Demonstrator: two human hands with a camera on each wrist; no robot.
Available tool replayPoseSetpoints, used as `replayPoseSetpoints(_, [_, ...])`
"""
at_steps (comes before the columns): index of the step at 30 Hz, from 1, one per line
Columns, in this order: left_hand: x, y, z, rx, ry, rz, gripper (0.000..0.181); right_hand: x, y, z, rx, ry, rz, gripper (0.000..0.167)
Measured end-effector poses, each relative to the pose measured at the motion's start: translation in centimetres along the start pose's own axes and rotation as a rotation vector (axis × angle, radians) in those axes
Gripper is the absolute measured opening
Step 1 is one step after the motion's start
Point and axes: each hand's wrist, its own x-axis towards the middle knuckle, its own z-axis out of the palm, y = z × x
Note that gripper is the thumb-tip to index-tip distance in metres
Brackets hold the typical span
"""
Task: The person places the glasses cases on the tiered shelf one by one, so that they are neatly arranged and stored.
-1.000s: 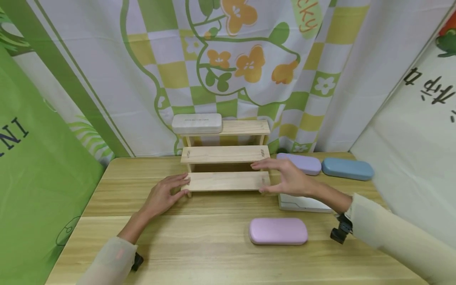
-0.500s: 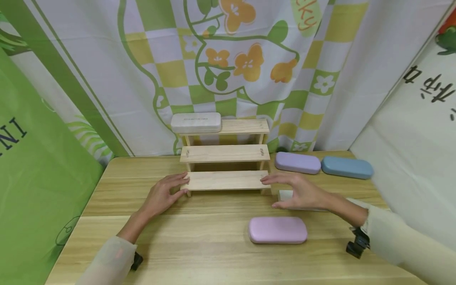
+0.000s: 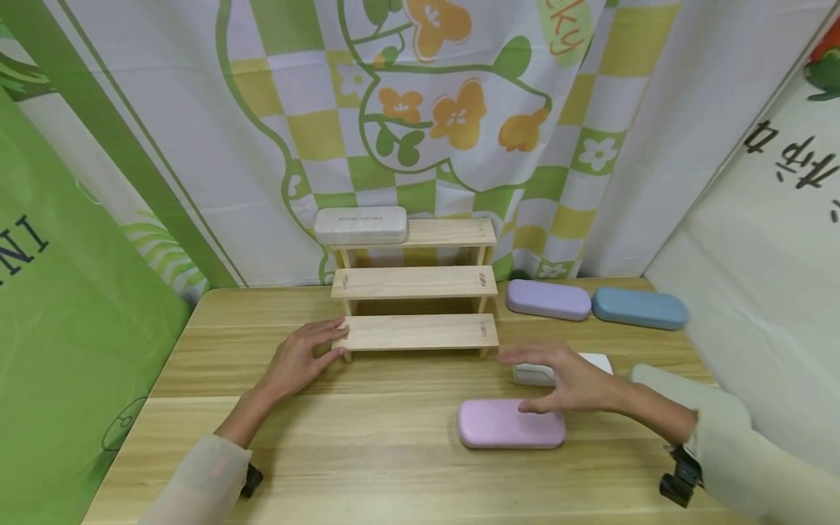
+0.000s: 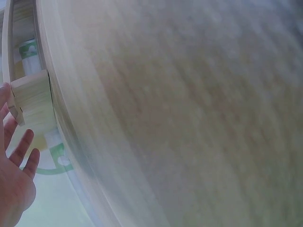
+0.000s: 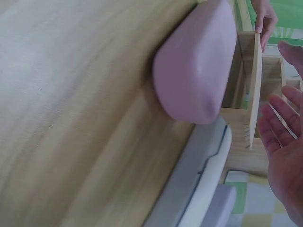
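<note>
A three-tier wooden stand [image 3: 420, 332] stands at the back of the table. My left hand [image 3: 300, 364] touches the left end of its lowest step; in the left wrist view the hand's fingers [image 4: 21, 146] are extended and spread. My right hand [image 3: 571, 379] hovers between the stand and the pink glasses case [image 3: 505, 430], fingers loosely spread with nothing held. Its thumb overlaps the case's upper right part in the head view; in the right wrist view it looks apart from the case. A white case [image 3: 534, 374] lies partly hidden behind the right hand.
On the stand's top step, at the left, sits a whitish glasses case [image 3: 361, 226]. A lilac case [image 3: 548, 300] and a blue case [image 3: 639, 308] lie side by side right of the stand. A patterned curtain [image 3: 459, 168] hangs behind the wooden table [image 3: 367, 467].
My right hand has left the stand's right end, moving right and toward me, over to the white and pink cases. The left hand stays at the stand's left end. The cases have not moved.
</note>
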Motion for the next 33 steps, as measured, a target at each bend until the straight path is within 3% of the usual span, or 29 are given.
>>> replayPoseSetpoints(5, [0.0, 0.0, 0.0, 0.001, 0.004, 0.007, 0.040, -1.4, 0.2, 0.5, 0.035, -0.013, 0.050, 0.064])
replayPoseSetpoints(12, [0.1, 0.0, 0.0, -0.007, 0.003, 0.003, 0.040, -2.3, 0.3, 1.2, 0.103, -0.008, -0.009, 0.065])
replayPoseSetpoints(19, [0.0, 0.0, 0.1, 0.000, 0.015, 0.010, 0.040, -3.3, 0.1, 1.7, 0.072, -0.015, 0.026, 0.066])
replayPoseSetpoints(33, [-0.1, 0.1, 0.2, -0.007, 0.023, 0.006, 0.040, -4.4, 0.5, 2.5, 0.036, 0.000, -0.013, 0.067])
